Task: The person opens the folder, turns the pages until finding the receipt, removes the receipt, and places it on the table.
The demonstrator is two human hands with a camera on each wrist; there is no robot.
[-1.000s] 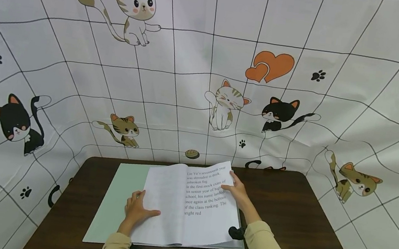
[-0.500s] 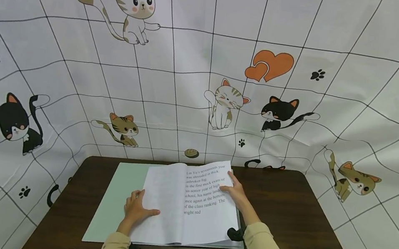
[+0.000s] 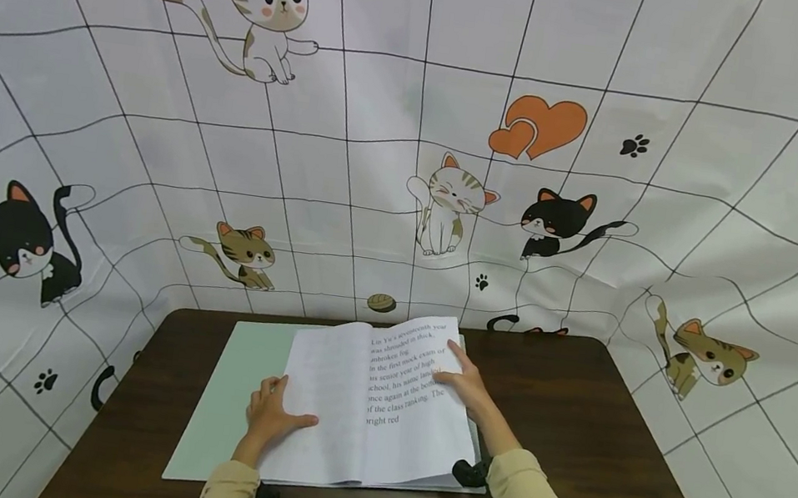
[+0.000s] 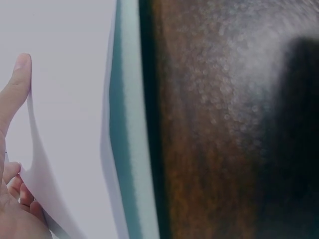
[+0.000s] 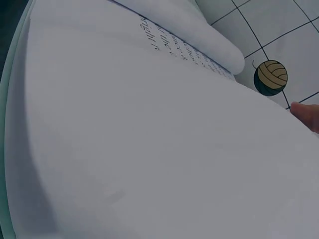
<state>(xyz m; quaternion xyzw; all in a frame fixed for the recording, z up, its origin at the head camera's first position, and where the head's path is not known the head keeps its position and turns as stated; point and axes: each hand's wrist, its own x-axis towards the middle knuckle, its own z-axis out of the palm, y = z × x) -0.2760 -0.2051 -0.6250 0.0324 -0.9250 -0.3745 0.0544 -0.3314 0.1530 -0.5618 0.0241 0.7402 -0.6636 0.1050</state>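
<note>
An open book (image 3: 328,408) with white pages and a pale green cover (image 3: 220,402) lies on the dark wooden table. Its left page shows no print in the head view; the right page (image 3: 411,444) carries large black text and bows upward. My left hand (image 3: 271,417) grips the left pages at their outer edge, thumb on top. In the left wrist view the fingers (image 4: 26,194) curl behind that paper edge. My right hand (image 3: 468,384) pinches the right page near its upper outer edge, thumb over the print and other fingers mostly hidden behind the sheet.
The brown table (image 3: 571,440) extends on both sides of the book. A white cloth (image 3: 357,109) printed with cats and grid lines hangs behind and beside it. Dark wrist devices (image 3: 469,473) sit at both beige cuffs.
My right hand has shifted slightly left with the right page, whose outer side now bows up more. The left hand keeps its place on the book. The head view has tilted slightly.
</note>
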